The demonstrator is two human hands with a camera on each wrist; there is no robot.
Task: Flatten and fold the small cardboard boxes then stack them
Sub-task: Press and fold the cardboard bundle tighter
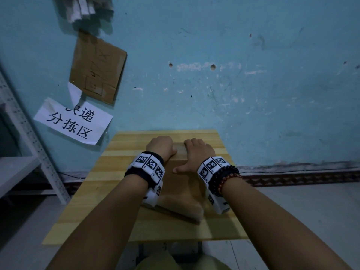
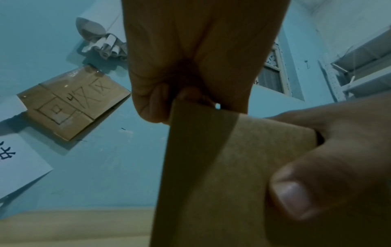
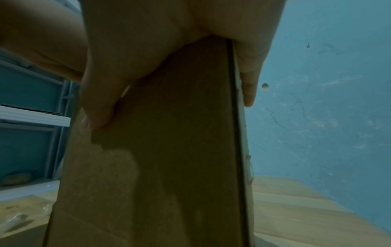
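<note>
A brown cardboard box (image 1: 181, 184) lies partly flattened on the small wooden table (image 1: 120, 221), its far end raised. My left hand (image 1: 161, 147) curls over that far top edge at its left; in the left wrist view its fingers (image 2: 152, 103) hook over the cardboard (image 2: 211, 167). My right hand (image 1: 196, 152) grips the same edge just to the right. Its thumb (image 3: 97, 108) presses the near face of the cardboard (image 3: 169, 150), and its fingers (image 3: 249, 75) wrap the far side. The fingertips are hidden in the head view.
The table stands against a blue wall. A cardboard sign (image 1: 97, 67) and a white paper sign (image 1: 74, 121) hang on the wall at the left. A grey metal shelf (image 1: 29, 133) stands at the far left. Crumpled clear plastic (image 3: 19, 217) lies left of the box.
</note>
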